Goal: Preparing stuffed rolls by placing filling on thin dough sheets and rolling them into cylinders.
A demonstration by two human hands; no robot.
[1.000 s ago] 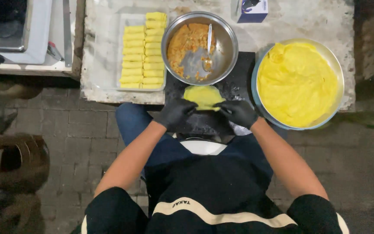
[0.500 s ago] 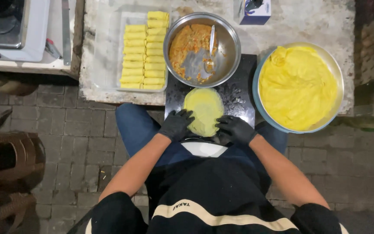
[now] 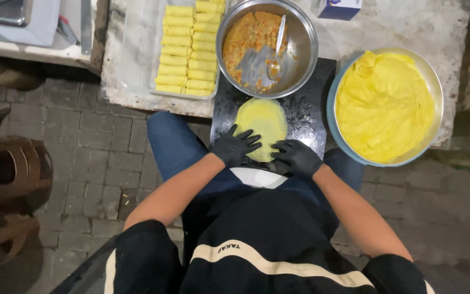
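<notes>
A round thin yellow wrapper [image 3: 262,124] lies flat on a black board [image 3: 305,117] at the table's near edge. Both hands wear black gloves. My left hand [image 3: 236,146] rests with fingers spread on the wrapper's near left edge. My right hand [image 3: 295,157] rests with fingers apart at its near right edge. Beyond the board stands a metal bowl [image 3: 300,49] with orange filling and a spoon [image 3: 276,54] in it.
A tray [image 3: 137,71] holds several rolled yellow pieces at the left. A large bowl [image 3: 335,136] of stacked yellow wrappers sits at the right. A small box [image 3: 339,8] is at the far edge. Brick floor and a brown stool [image 3: 12,174] lie to the left.
The wrapper, folded and held between both hands a second ago, now lies spread flat on the board. Both hands have drawn back to its near edge.
</notes>
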